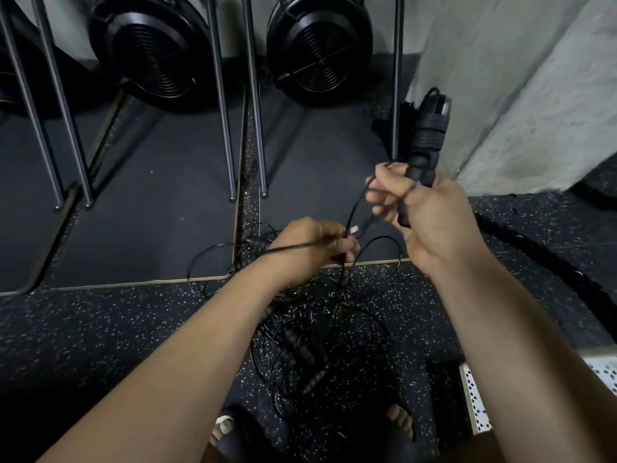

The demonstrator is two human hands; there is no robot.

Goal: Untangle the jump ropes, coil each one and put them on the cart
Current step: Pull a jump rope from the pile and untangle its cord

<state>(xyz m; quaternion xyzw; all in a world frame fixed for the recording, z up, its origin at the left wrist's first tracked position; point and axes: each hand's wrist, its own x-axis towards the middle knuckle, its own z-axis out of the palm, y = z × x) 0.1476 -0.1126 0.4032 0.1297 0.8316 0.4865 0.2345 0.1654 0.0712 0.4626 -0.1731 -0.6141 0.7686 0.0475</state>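
Observation:
My right hand (pixel 424 208) grips a pair of black jump-rope handles (pixel 429 135) held upright, with thin black cord wound around them. A free length of that cord (pixel 354 212) runs down to my left hand (pixel 310 248), which pinches it between the fingers. Below my hands, on the speckled rubber floor, lies a tangled heap of more black jump ropes (pixel 307 345) with several ribbed handles. Another handle and cord loops (pixel 257 243) lie behind my left wrist on the floor.
Two black fan-wheel machines (pixel 320 45) on metal legs (pixel 255 105) stand on dark mats ahead. A grey wall corner (pixel 521 95) rises at right, with a thick black rope (pixel 547 259) on the floor beside it. A white perforated edge (pixel 474 399) shows at bottom right. My feet are below.

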